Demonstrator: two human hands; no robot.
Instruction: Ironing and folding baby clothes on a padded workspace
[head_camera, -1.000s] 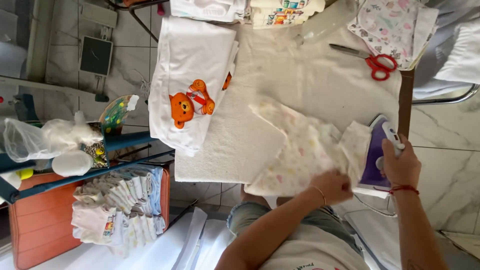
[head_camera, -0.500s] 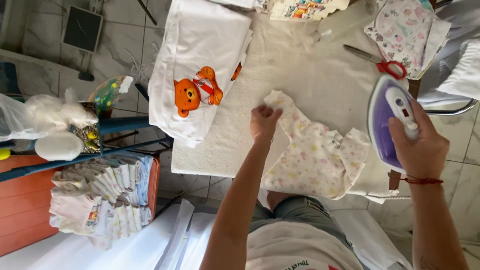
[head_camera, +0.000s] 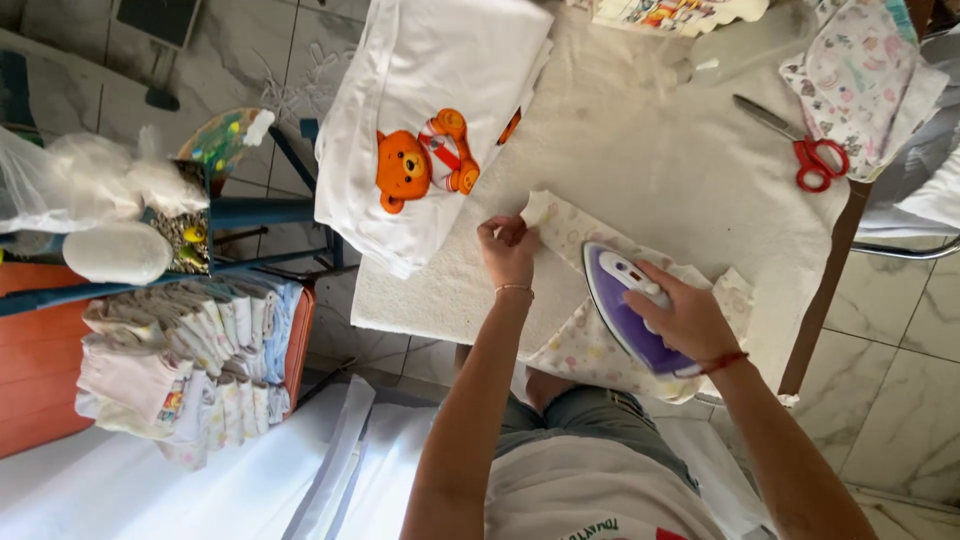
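Note:
A small patterned baby garment (head_camera: 580, 350) lies on the white padded table cover (head_camera: 640, 170). My left hand (head_camera: 508, 248) pinches the garment's top-left corner and holds it flat. My right hand (head_camera: 690, 318) grips the handle of a purple and white iron (head_camera: 625, 318), which rests on the middle of the garment. A white shirt with an orange bear print (head_camera: 430, 140) lies folded just left of my left hand.
Red-handled scissors (head_camera: 805, 150) and a patterned cloth (head_camera: 865, 80) lie at the table's right end. A stack of folded baby clothes (head_camera: 180, 360) sits on an orange surface at the left. Plastic bags (head_camera: 70, 180) and a blue frame stand beyond it.
My right hand has brought the iron from the garment's right side down onto its middle. My left hand stays pinching the garment's corner.

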